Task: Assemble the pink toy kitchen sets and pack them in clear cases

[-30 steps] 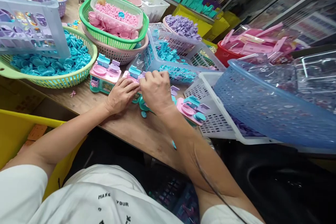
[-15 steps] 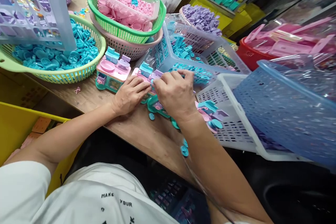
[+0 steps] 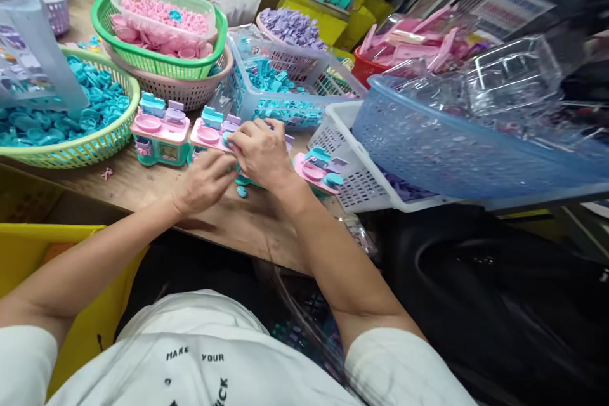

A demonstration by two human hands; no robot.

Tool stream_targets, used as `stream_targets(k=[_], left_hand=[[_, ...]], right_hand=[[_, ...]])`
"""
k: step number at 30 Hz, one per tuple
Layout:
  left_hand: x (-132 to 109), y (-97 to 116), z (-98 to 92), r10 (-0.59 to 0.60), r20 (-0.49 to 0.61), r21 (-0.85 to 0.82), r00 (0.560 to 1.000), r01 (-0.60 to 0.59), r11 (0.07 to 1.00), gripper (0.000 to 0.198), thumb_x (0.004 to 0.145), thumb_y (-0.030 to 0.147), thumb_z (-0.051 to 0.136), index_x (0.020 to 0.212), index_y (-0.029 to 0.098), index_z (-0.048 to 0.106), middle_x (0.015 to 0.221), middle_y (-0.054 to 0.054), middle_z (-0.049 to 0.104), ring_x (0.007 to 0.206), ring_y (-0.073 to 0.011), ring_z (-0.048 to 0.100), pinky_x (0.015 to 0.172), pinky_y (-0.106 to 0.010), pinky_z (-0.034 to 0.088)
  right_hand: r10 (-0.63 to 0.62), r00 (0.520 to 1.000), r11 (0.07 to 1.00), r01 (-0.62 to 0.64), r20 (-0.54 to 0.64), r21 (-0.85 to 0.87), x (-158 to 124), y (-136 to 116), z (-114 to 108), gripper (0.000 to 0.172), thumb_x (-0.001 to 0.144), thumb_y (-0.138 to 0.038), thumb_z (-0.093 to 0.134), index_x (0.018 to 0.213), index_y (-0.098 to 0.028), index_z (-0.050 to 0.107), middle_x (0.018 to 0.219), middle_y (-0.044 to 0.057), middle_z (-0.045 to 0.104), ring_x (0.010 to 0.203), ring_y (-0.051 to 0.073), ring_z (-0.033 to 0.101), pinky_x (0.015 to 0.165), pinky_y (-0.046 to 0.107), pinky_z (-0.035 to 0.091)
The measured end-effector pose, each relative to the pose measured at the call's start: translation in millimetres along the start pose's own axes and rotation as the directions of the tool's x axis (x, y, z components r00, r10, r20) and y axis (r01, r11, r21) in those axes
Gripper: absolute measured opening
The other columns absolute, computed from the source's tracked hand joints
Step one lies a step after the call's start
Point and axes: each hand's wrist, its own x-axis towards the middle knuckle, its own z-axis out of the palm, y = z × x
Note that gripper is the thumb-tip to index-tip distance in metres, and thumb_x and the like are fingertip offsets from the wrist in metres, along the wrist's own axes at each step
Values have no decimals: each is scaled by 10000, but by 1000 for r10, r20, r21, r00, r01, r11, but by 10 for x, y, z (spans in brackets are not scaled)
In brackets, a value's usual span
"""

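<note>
Several small toy kitchens stand in a row on the wooden table; one pink and teal toy kitchen (image 3: 162, 132) is at the left end, another (image 3: 316, 171) at the right. My right hand (image 3: 264, 155) is over the second toy kitchen (image 3: 207, 134), its fingers closed around a small blue round piece (image 3: 227, 139) at that toy's top right corner. My left hand (image 3: 204, 183) is in front of the same toy, fingers curled together; what they hold, if anything, is hidden. A loose blue disc (image 3: 242, 191) lies on the table below my right hand.
A light green basket (image 3: 118, 133) of blue parts stands left, a green basket (image 3: 157, 63) of pink parts behind. A clear blue basket (image 3: 304, 101), a white basket (image 3: 342, 184) and a large blue basket (image 3: 428, 146) line the right. A yellow bin (image 3: 61, 233) is low at left.
My left hand has come off the toy's top to its front, its fingers now curled rather than flat. My right hand stays over the toy. The view has swung to the right.
</note>
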Motion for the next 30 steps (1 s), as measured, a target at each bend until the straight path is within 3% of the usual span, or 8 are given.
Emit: stream_targets(k=[2, 5, 10, 14, 17, 19, 22, 30], left_hand=[[30, 189, 54, 63, 223, -36, 973, -56, 998, 222, 971, 159, 463, 1066, 124, 661, 1055, -137, 645, 987, -251, 587, 803, -379, 501], [78, 387, 202, 46, 471, -87, 881, -6, 996, 222, 965, 147, 479, 1018, 89, 686, 1065, -151, 656, 1007, -258, 589, 831, -369, 496], [21, 429, 219, -72, 558, -109, 827, 159, 981, 211, 962, 134, 495, 901, 112, 696, 998, -130, 662, 954, -227, 582, 811, -341, 502], [-179, 169, -137, -73, 464, -126, 883, 147, 981, 169, 941, 143, 536, 862, 134, 685, 949, -112, 666, 891, -208, 590, 765, -317, 513], [-260, -266, -493, -226, 197, -1, 954, 230, 973, 198, 974, 178, 490, 1040, 141, 673, 1000, -114, 675, 924, -212, 601, 796, -332, 521], [-260, -569, -655, -339, 43, 118, 940, 332, 936, 223, 979, 213, 494, 1110, 138, 658, 1027, -120, 689, 959, -229, 613, 834, -363, 521], [-256, -845, -715, -385, 13, 170, 923, 377, 910, 195, 971, 249, 524, 1025, 152, 684, 1007, -104, 726, 928, -229, 630, 832, -369, 519], [-338, -778, -665, -368, -12, 172, 930, 365, 915, 214, 981, 327, 565, 975, 189, 729, 1079, -62, 773, 952, -217, 659, 904, -418, 484]], right_hand=[[60, 994, 995, -53, -91, 79, -201, 36, -85, 220, 1007, -248, 486, 1015, -206, 702, 1015, 74, 713, 1005, 236, 579, 950, 412, 360], [145, 960, 974, -95, -242, 205, -597, 26, -150, 207, 1005, -248, 503, 1027, -203, 704, 969, 74, 728, 927, 221, 619, 841, 357, 404], [110, 954, 939, -8, -278, 343, -1118, -223, 17, 185, 993, -202, 517, 1013, -185, 700, 873, 61, 734, 820, 197, 656, 771, 332, 440], [33, 983, 902, 49, -183, 428, -1261, -447, 196, 197, 973, -146, 504, 990, -175, 698, 830, 53, 732, 788, 181, 662, 753, 327, 435], [-4, 986, 889, 80, -165, 451, -1296, -486, 239, 201, 972, -146, 502, 966, -174, 702, 789, 49, 715, 761, 175, 652, 741, 323, 428], [9, 984, 877, 78, -179, 474, -1306, -479, 234, 191, 975, -153, 510, 982, -164, 700, 804, 54, 717, 772, 178, 657, 734, 318, 431], [36, 985, 845, 61, -171, 532, -1253, -479, 191, 176, 972, -150, 523, 974, -160, 699, 796, 44, 712, 752, 170, 661, 706, 308, 433], [97, 957, 842, 67, -273, 535, -569, -586, -13, 208, 989, -182, 518, 998, -168, 725, 857, 57, 736, 831, 182, 656, 759, 318, 445]])
